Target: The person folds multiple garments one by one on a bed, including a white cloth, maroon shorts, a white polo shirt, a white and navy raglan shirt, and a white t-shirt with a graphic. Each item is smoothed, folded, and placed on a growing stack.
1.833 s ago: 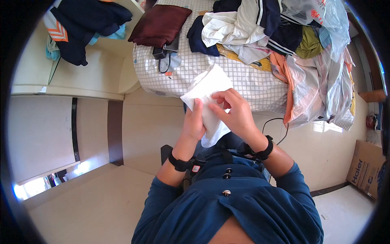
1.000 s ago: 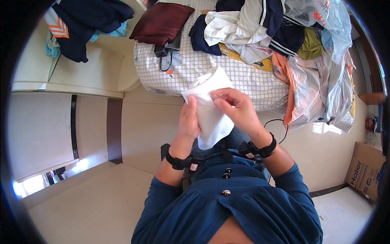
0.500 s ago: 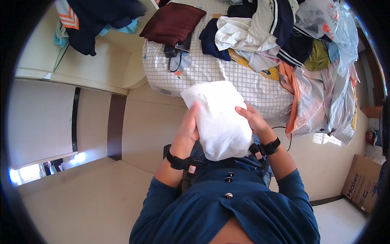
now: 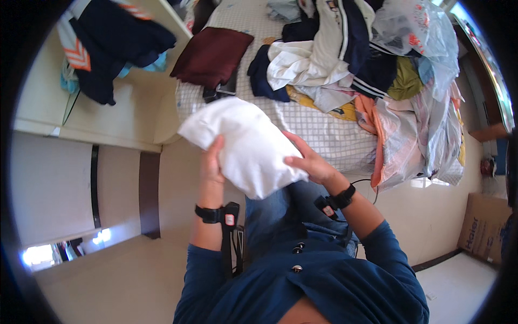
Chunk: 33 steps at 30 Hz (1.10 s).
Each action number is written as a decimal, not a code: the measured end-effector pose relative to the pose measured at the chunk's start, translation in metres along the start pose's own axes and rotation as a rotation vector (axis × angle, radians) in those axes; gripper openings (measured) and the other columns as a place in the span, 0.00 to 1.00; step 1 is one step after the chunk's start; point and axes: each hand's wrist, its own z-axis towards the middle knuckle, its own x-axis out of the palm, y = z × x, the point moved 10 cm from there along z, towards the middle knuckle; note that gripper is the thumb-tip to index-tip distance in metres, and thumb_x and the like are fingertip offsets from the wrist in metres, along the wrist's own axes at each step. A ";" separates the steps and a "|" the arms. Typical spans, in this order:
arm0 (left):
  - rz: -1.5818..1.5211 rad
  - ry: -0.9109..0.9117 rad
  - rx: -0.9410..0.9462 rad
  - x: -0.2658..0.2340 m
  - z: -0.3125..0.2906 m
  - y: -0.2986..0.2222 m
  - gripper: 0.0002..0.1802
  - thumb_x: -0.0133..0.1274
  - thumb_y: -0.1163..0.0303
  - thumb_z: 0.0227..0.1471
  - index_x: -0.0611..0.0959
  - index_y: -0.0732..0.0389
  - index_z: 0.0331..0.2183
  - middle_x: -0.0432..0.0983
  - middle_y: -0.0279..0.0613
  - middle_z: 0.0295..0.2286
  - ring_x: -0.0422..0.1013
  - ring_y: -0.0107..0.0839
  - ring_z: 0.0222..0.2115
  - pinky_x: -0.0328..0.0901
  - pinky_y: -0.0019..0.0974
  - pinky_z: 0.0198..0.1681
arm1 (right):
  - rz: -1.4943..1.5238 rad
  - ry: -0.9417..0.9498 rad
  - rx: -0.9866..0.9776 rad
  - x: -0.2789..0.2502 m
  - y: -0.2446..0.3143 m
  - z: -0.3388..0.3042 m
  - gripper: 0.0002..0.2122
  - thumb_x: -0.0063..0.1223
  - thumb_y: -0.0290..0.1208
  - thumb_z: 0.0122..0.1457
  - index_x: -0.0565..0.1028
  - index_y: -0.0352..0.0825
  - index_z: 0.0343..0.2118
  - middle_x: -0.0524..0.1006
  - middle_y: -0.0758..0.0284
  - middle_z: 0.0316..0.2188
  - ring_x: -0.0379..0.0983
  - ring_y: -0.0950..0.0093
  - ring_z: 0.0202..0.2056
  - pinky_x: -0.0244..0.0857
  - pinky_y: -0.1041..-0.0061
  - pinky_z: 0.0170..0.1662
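Note:
A folded white cloth bundle (image 4: 251,143), perhaps a garment, is held up in front of my body, tilted with its far end toward the left. My left hand (image 4: 213,162) grips its near left side, thumb on top and the other fingers hidden beneath. On the right edge, my right hand (image 4: 310,164) pinches the bundle between thumb and fingers. Beyond it, a folded maroon cloth (image 4: 213,56) lies on the bed, with a small black device (image 4: 216,93) at its near edge, partly covered by the white bundle.
The bed (image 4: 334,143) has a checked sheet. A pile of clothes (image 4: 324,65) and a clear plastic bag (image 4: 418,32) lie on its right. Dark clothing (image 4: 116,43) sits in an open cream cabinet (image 4: 102,129) at left. A cardboard box (image 4: 480,227) stands on the floor at right.
Both hands have carried the white bundle to the left and tilted it further. The head view has shifted slightly, so the bed and cabinet appear lower.

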 end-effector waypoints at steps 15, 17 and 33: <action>0.850 -0.500 0.509 -0.076 0.143 -0.032 0.54 0.67 0.67 0.37 0.51 0.58 0.60 0.57 0.52 0.54 0.60 0.48 0.51 0.58 0.51 0.51 | -0.563 -1.372 -0.328 -0.311 0.129 0.041 0.39 0.67 0.38 0.41 0.59 0.28 0.54 0.67 0.56 0.47 0.65 0.70 0.46 0.63 0.75 0.47; 1.113 -0.568 0.739 -0.050 0.124 -0.045 0.49 0.66 0.68 0.37 0.56 0.62 0.57 0.58 0.55 0.52 0.60 0.49 0.50 0.56 0.47 0.53 | -0.551 -1.440 -0.453 -0.318 0.155 0.050 0.32 0.64 0.36 0.44 0.63 0.28 0.51 0.70 0.58 0.43 0.68 0.72 0.41 0.64 0.76 0.43; 0.444 0.590 -0.196 0.165 -0.019 0.147 0.41 0.58 0.67 0.49 0.55 0.59 0.59 0.62 0.39 0.51 0.59 0.31 0.51 0.55 0.34 0.54 | -1.039 -0.006 0.121 -0.031 -0.016 -0.088 0.14 0.46 0.40 0.59 0.69 0.31 0.34 0.73 0.53 0.23 0.72 0.59 0.27 0.65 0.66 0.32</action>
